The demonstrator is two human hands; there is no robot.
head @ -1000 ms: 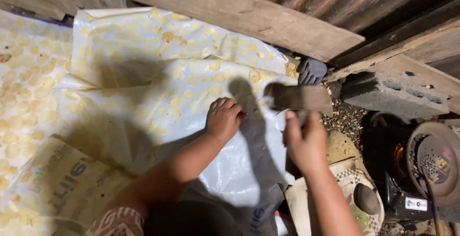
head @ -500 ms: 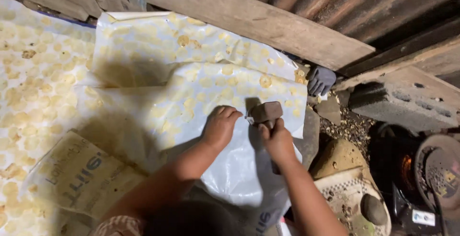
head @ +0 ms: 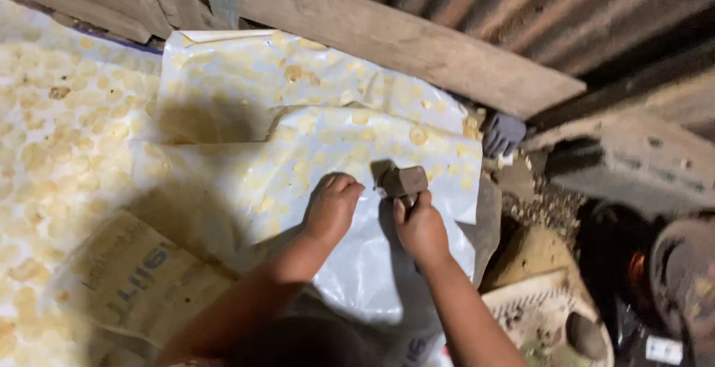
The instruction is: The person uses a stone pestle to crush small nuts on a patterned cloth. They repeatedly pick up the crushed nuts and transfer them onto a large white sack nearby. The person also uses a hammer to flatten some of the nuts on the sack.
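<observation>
Dim shed, plank wall far, white plastic sheet point(head: 350, 263) on floor: left hand point(head: 333, 207) pressed flat, fingers spread, empty; right hand point(head: 421, 227) fingers closed round handle of hammer point(head: 402, 182), likely head-heavy, rigid, best gripped low.

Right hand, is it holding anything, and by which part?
The right hand grips a small brown block-headed tool by its short handle, just below the head. The left hand holds nothing; it presses flat on the white plastic sheet.
</observation>
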